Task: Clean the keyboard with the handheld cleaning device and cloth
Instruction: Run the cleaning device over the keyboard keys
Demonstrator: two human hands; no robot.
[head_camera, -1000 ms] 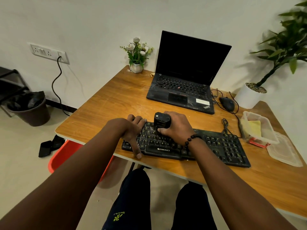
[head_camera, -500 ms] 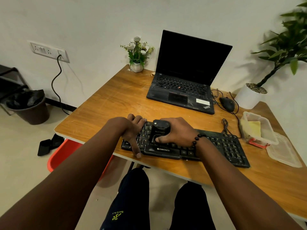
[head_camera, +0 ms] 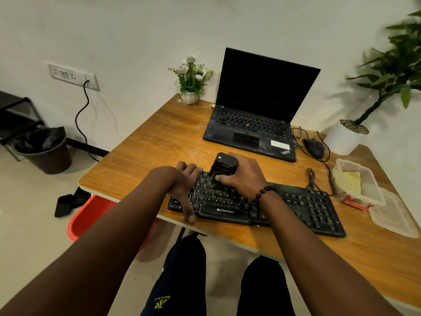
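A black Zebronics keyboard [head_camera: 307, 208] lies along the front edge of the wooden desk [head_camera: 159, 142]. My right hand [head_camera: 243, 175] is wrapped around a small black handheld cleaning device [head_camera: 222, 165], which stands upright on the keyboard's upper left keys. My left hand [head_camera: 184, 185] rests spread over the keyboard's left end, fingers on the keys and thumb down at the front edge. A yellow cloth [head_camera: 352, 182] lies inside a clear plastic box [head_camera: 373, 190] to the right of the keyboard.
An open black laptop [head_camera: 257, 115] stands behind the keyboard, a mouse [head_camera: 315, 148] with cables to its right. A small flower pot [head_camera: 190, 96] and a large potted plant [head_camera: 346, 135] sit at the back. The box's lid [head_camera: 396, 215] lies beside it. A bin [head_camera: 45, 149] stands on the floor at left.
My right hand slid the cleaning device down over the left keys toward me, then back up to the top rows. My left hand stayed on the keyboard's left end.
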